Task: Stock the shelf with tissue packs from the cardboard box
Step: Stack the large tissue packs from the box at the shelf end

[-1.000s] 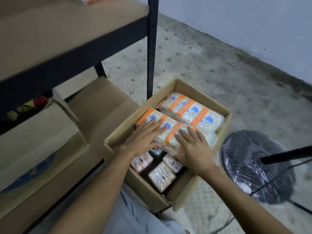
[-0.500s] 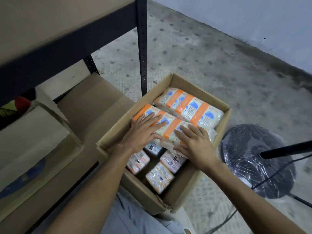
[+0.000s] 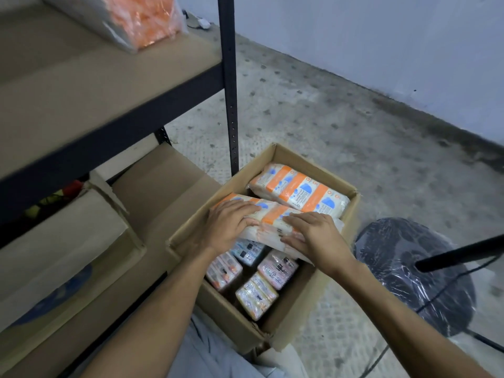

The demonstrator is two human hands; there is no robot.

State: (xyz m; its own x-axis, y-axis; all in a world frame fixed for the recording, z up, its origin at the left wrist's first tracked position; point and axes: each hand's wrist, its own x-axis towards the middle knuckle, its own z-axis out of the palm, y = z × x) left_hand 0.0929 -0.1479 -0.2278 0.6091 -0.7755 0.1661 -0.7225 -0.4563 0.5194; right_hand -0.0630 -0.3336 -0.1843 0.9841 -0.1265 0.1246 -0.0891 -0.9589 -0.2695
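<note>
A person is crouching over an open brown cardboard box [image 3: 293,304] standing on the speckled grey concrete floor [image 3: 327,118]. Both hands are gripping one long, clear-wrapped tissue pack with orange bands and blue marks [image 3: 272,214], which is sitting across the middle of the box's opening, level with its rim. The left hand [image 3: 226,227] is holding the pack's left end, its fingers [image 3: 240,207] lying over the top and the thumb curling against the near edge. The right hand [image 3: 316,236] is holding the right end in the same way, fingers spread over the top and the thumb pressing along the near side.

A second long orange-banded tissue pack [image 3: 300,190] is lying inside the box along its far wall, just beyond the held one. Four small plastic-wrapped tissue packets [image 3: 256,298] are lying on the bottom of the box at its near end, below the hands.

To the left of the box, a black metal shelf with tan boards [image 3: 95,85] is standing, its front post rising just behind the box's far corner. A clear plastic pack of orange goods [image 3: 147,20] is resting on the upper board, well above the box. Two larger brown cardboard cartons [image 3: 62,241] are sitting on the lower level, just left of the box. To the right of the box, a round dark base wrapped in clear plastic [image 3: 409,271] is lying on the floor.
</note>
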